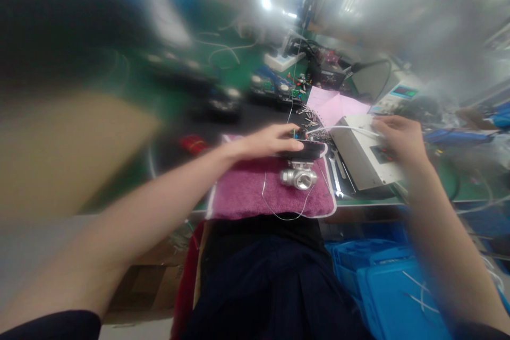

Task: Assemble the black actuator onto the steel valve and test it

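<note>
My left hand (274,139) is wrapped round a black actuator housing (305,150), thumb on its near side and fingers on its far side. Below the housing a silver valve body (299,177) rests on a purple towel (239,194) with white edging. A white cable (346,128) runs from the housing toward my right hand (402,138). That hand is over a grey-white box (358,154) with a dark panel; its fingers are bent together, and what they hold, if anything, is too small to name. A thin wire loops over the towel's front edge.
Wrenches (336,176) lie between towel and box. Behind are loose screws (309,117), pink paper (334,106), circuit boards (274,87) and a power strip (283,59). A red object (194,144) lies left of the towel. Blue bins (390,287) stand below the table's right front edge.
</note>
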A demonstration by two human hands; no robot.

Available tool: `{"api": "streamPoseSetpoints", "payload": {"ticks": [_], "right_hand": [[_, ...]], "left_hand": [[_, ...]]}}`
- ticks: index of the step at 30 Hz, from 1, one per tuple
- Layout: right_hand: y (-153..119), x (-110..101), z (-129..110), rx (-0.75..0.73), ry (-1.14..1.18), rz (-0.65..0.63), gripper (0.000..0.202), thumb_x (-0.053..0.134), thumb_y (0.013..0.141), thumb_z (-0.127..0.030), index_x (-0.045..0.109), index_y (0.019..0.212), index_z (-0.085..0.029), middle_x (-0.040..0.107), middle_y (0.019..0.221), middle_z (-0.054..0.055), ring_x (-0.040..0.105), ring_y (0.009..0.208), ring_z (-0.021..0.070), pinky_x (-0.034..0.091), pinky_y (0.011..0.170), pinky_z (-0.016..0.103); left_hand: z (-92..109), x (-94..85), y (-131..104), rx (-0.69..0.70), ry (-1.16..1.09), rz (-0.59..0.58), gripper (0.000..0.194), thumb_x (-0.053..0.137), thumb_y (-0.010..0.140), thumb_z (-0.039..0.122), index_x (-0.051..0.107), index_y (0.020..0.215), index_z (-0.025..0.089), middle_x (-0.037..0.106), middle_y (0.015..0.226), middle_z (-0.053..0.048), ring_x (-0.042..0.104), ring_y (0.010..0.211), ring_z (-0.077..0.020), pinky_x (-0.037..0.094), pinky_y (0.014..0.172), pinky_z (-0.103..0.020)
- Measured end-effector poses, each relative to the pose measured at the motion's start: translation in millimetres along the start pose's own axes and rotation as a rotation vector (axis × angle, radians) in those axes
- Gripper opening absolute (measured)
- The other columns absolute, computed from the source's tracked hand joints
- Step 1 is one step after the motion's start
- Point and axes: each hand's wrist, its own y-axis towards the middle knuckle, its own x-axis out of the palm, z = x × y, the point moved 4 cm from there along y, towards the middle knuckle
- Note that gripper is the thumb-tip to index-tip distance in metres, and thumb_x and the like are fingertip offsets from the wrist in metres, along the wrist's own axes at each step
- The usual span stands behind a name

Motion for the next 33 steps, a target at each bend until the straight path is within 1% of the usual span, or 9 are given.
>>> {"api": "streamPoseSetpoints", "payload": {"ticks": [5, 9, 15, 19, 23, 27, 33], "right_hand": [[0.1, -0.2, 1.4, 0.009, 0.000, -0.003, 0.044, 0.075, 0.082, -0.053, 0.083, 0.110, -0.020, 0.081, 0.096, 0.007, 0.069, 0.077, 0.0210, 0.052, 0.071, 0.031], [-2.0, 0.1, -1.0, 0.014, 0.006, -0.002, 0.046, 0.075, 0.083, -0.054, 0.083, 0.110, -0.019, 0.080, 0.093, 0.007, 0.067, 0.071, 0.0191, 0.051, 0.066, 0.030], [-3.9, -1.0, -7.2, 0.021, 0.006, 0.005, 0.041, 0.076, 0.082, -0.051, 0.084, 0.107, -0.019, 0.081, 0.092, 0.007, 0.066, 0.070, 0.0179, 0.051, 0.068, 0.031], [-2.7, -1.0, -6.9, 0.036, -0.002, 0.017, 0.041, 0.077, 0.081, -0.050, 0.084, 0.107, -0.019, 0.080, 0.091, 0.007, 0.067, 0.070, 0.0186, 0.050, 0.066, 0.030], [-1.8, -1.1, -5.9, 0.036, 0.002, 0.013, 0.041, 0.077, 0.081, -0.050, 0.084, 0.107, -0.020, 0.081, 0.091, 0.007, 0.067, 0.069, 0.0184, 0.049, 0.064, 0.029], [-2.0, -1.5, -4.9, 0.036, 0.005, 0.013, 0.040, 0.077, 0.081, -0.050, 0.084, 0.107, -0.020, 0.080, 0.089, 0.006, 0.067, 0.069, 0.0172, 0.049, 0.065, 0.029], [-2.7, -0.9, -5.3, 0.043, 0.002, 0.011, 0.040, 0.077, 0.081, -0.049, 0.084, 0.108, -0.020, 0.080, 0.090, 0.005, 0.064, 0.066, 0.0151, 0.049, 0.064, 0.028]], "left_hand": [[-2.1, -0.2, 0.8, -0.008, 0.014, -0.001, 0.052, 0.068, 0.091, 0.055, 0.065, 0.130, 0.020, 0.070, 0.133, -0.009, 0.066, 0.118, -0.0276, 0.047, 0.103, -0.041], [-3.5, -0.4, 1.0, -0.008, 0.005, 0.000, 0.054, 0.068, 0.091, 0.055, 0.065, 0.131, 0.020, 0.070, 0.134, -0.010, 0.066, 0.118, -0.0278, 0.048, 0.103, -0.041], [-2.0, -1.0, 0.2, -0.003, 0.012, 0.000, 0.055, 0.067, 0.091, 0.056, 0.065, 0.131, 0.019, 0.069, 0.134, -0.010, 0.066, 0.120, -0.0287, 0.047, 0.105, -0.041], [-1.3, -0.9, 0.9, 0.006, 0.016, 0.002, 0.056, 0.068, 0.091, 0.056, 0.065, 0.131, 0.018, 0.070, 0.133, -0.010, 0.066, 0.119, -0.0282, 0.048, 0.104, -0.041], [-3.8, -1.0, 1.2, -0.016, 0.017, 0.010, 0.057, 0.068, 0.090, 0.056, 0.064, 0.134, 0.019, 0.069, 0.136, -0.010, 0.066, 0.121, -0.0286, 0.047, 0.106, -0.042], [-4.7, -1.6, 0.8, -0.028, 0.028, 0.020, 0.057, 0.068, 0.090, 0.055, 0.064, 0.135, 0.020, 0.068, 0.138, -0.010, 0.065, 0.123, -0.0290, 0.046, 0.108, -0.042], [-1.2, -1.0, 0.1, -0.012, 0.033, 0.012, 0.055, 0.068, 0.091, 0.054, 0.065, 0.133, 0.018, 0.070, 0.134, -0.011, 0.066, 0.120, -0.0282, 0.048, 0.104, -0.040]]}}
